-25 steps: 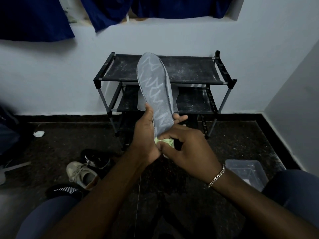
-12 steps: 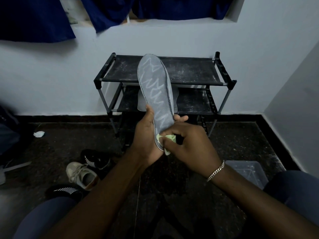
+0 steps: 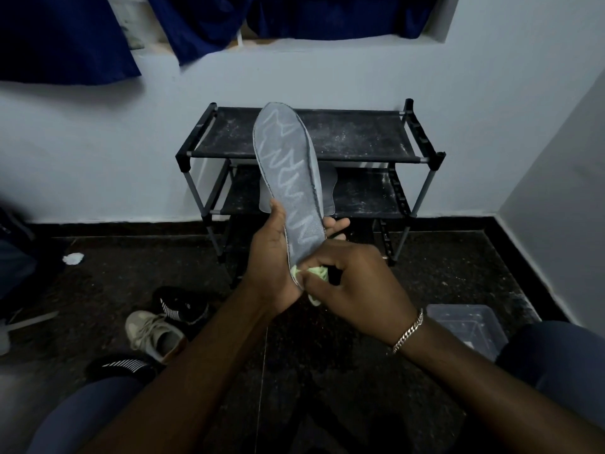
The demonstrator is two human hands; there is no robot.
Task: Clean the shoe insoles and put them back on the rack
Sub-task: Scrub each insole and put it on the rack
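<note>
Insole [image 3: 288, 178], grey, stands upright before the rack [image 3: 327, 136], its heel gripped by the left hand [image 3: 271, 257]. At its 5 o'clock, the right hand [image 3: 353, 283] pinches a green cloth [image 3: 316, 273] in curled fingers.

Beige sneaker [image 3: 154, 335], clear plastic tub [image 3: 468, 329], blue curtains [image 3: 65, 37]

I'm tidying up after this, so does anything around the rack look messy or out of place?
Yes. The rack shelves are speckled with white dust, a crumpled white scrap lies on the floor at left, and a beige sneaker and black shoes sit loose on the floor.
</note>
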